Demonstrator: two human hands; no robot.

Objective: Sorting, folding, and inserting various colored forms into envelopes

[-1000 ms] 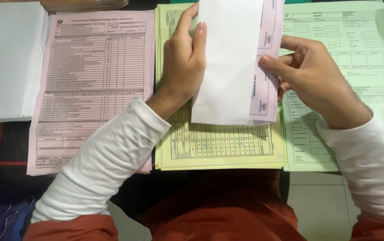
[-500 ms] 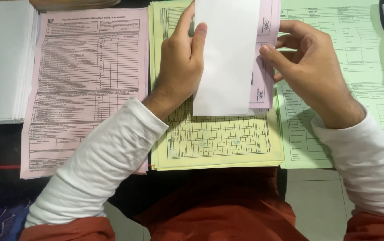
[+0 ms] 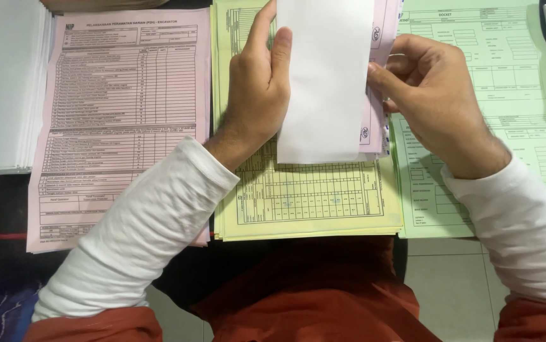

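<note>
Head view: your left hand (image 3: 257,101) and right hand (image 3: 437,101) are pinching a white sheet (image 3: 327,82) with pink slips (image 3: 377,76) behind, at 12 o'clock, over the yellow forms (image 3: 311,202); pink forms (image 3: 121,120) lying at 9 o'clock.

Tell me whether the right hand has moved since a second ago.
Barely: the right hand has crept slightly leftward over the green form, fingers at the folded papers' edge.
</note>
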